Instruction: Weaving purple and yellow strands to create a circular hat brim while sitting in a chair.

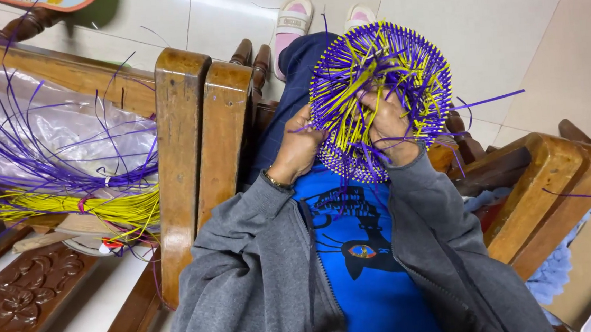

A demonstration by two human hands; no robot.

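A round woven basket piece (410, 68) of purple and yellow plastic strips stands on my lap, with loose strip ends sticking out around its rim. My left hand (298, 150) grips its lower left edge. My right hand (388, 125) is inside the weave near the middle, fingers pinched on yellow and purple strips. I sit in a wooden chair, wearing a grey zip jacket over a blue printed shirt.
On the seat to my left lie a bundle of purple strips (45, 152), a bundle of yellow strips (83, 208) and clear plastic wrap (50, 121). Wooden armrests (197, 145) stand on the left, another armrest (547, 190) on the right. My feet in pink-and-white slippers (292, 20) rest on pale floor tiles.
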